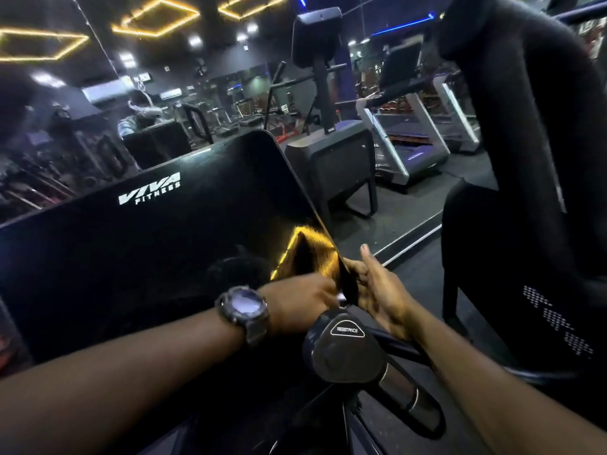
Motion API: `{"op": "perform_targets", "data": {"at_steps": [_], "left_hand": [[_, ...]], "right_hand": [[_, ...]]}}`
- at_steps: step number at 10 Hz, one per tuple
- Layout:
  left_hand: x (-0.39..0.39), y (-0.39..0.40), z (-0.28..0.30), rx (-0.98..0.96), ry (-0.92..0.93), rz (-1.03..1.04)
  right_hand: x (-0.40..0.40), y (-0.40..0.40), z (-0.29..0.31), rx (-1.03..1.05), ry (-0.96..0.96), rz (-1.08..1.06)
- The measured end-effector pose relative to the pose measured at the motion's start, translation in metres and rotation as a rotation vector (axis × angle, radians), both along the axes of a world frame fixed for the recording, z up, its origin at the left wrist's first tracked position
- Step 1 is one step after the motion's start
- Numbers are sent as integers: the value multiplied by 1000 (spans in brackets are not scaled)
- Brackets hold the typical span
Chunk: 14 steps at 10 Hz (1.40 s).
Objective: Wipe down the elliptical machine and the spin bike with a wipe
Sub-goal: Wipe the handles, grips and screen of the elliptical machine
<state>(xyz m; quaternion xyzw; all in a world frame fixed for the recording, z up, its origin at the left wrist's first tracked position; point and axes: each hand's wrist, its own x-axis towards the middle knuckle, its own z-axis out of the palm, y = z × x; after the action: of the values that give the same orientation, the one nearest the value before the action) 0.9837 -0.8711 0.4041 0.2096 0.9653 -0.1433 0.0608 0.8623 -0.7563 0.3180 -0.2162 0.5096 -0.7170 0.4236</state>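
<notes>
The black console screen (164, 244) with the VIVA FITNESS logo fills the middle left. My left hand (302, 303), a watch on its wrist, is at the screen's lower right corner with its fingers curled. A small pale scrap, apparently the wipe (341, 295), shows at its fingertips. My right hand (377, 290) grips the screen's right edge from behind, thumb pointing up. Just below both hands sits the rounded resistance knob (348, 346) on the machine's frame.
A tall dark padded upright (538, 159) of another machine stands close on the right. Treadmills (414, 139) and a stair machine (331, 159) line the floor beyond. A wall mirror (82, 126) to the left reflects a person and the gym.
</notes>
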Motion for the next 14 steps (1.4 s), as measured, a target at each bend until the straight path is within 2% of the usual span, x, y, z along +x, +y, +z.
{"op": "perform_targets", "data": {"at_steps": [1,2,3,4,5,6,7,8,9,11,12,14], "left_hand": [[7,4,2,138,-90,131],[0,-6,9,89,103,62],[1,1,8,78,140,95],[8,11,-4,241,19,381],[35,6,-4,274,-63,322],[62,-7,-8,995,-159,434],[76,-6,-2,424,38,349],[88,-7,-7,171,214,289],[110,-15,-12,68,157,127],[110,-4,-13,100,238,275],[112,-4,-16,102,260,276],[166,-18,-25,115,285,334]], "right_hand": [[1,0,3,26,39,23],[4,0,6,41,49,-8],[5,-2,6,73,119,-12],[5,2,6,95,150,0],[4,7,6,90,157,92],[6,8,10,122,140,114],[9,7,14,141,125,111],[10,9,16,140,121,108],[11,10,16,137,137,111],[7,9,14,151,178,119],[-1,5,13,160,187,138],[0,5,12,179,184,109]]}}
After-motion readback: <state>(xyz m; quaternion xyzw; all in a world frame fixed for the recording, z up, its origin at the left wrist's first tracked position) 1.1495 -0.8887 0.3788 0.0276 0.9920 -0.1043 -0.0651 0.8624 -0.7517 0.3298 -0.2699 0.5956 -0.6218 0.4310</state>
